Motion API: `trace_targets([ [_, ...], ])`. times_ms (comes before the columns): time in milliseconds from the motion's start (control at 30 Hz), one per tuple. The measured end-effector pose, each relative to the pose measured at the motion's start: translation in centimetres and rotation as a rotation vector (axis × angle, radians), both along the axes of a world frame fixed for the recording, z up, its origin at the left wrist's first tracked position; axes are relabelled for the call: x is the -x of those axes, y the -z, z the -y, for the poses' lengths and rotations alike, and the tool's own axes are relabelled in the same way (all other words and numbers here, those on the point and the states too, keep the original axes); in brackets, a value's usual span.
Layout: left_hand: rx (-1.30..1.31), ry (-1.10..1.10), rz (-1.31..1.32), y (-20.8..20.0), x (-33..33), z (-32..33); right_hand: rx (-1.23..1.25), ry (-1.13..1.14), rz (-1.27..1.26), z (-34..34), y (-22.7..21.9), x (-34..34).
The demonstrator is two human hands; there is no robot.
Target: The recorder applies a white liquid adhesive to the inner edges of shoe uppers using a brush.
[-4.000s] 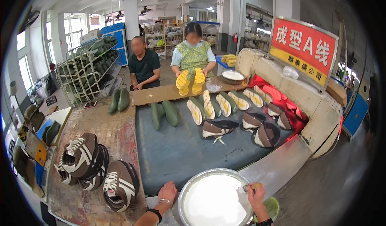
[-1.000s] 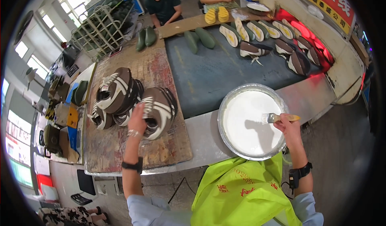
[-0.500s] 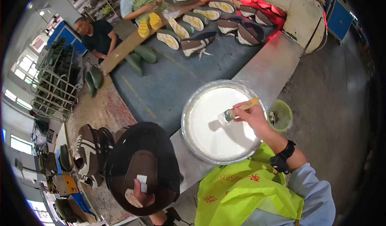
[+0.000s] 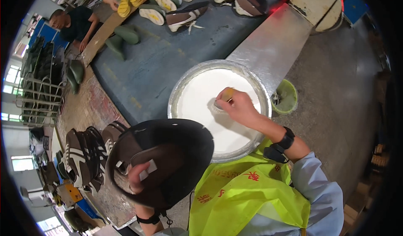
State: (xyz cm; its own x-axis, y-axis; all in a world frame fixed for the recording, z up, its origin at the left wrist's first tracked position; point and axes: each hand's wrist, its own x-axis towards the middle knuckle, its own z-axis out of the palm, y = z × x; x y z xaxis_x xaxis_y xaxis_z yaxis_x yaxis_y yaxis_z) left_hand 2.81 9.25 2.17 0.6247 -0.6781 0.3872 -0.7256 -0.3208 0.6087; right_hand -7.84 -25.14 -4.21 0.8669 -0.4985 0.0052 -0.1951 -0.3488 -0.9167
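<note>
My left hand (image 4: pixel 138 178) grips a dark brown shoe (image 4: pixel 184 162) close to me. Its thumb lies by a small white label inside; the other fingers are hidden. Over a round metal basin (image 4: pixel 265 99) of white liquid (image 4: pixel 197 114), my right hand (image 4: pixel 242 109) closes around a paintbrush (image 4: pixel 228 94) with a yellowish handle. The bristles point down at the liquid and are mostly covered by the fingers; whether they touch it I cannot tell. The shoe's right side overlaps the basin's near left rim in view.
Brown-and-white shoes (image 4: pixel 77 158) stand in a row on the worn bench at left. A dark conveyor belt (image 4: pixel 159 72) carries shoes, pale soles and green shoe lasts (image 4: pixel 126 34). Two people are beyond it. A green bin (image 4: pixel 287 97) stands right of the basin.
My right hand has lowered the brush toward the liquid, its handle turning more upright. The shoe in my left hand has tilted and shifted rightward, nearer the basin. The whole view has shifted.
</note>
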Motion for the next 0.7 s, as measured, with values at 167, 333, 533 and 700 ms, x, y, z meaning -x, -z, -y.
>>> trace_targets([
  [167, 0.021, 0.191, -0.421, 1.5, -1.0, 3.1, -0.351, -0.053, 0.220, -0.4, -4.0, 1.3],
  [333, 0.112, 0.280, -0.808, 1.4, -0.1, 6.1, -0.309, -0.134, 0.258, -1.4, -4.1, 1.0],
  [533, -0.133, 0.639, -0.666, 2.9, -1.8, 7.3, -0.203, -0.121, 0.410, -2.0, -6.3, -0.7],
  [700, 0.007, 0.439, -0.850, 0.9, -2.9, 7.9, -0.048, -0.182, 0.253, 0.0, -4.5, 1.5],
])
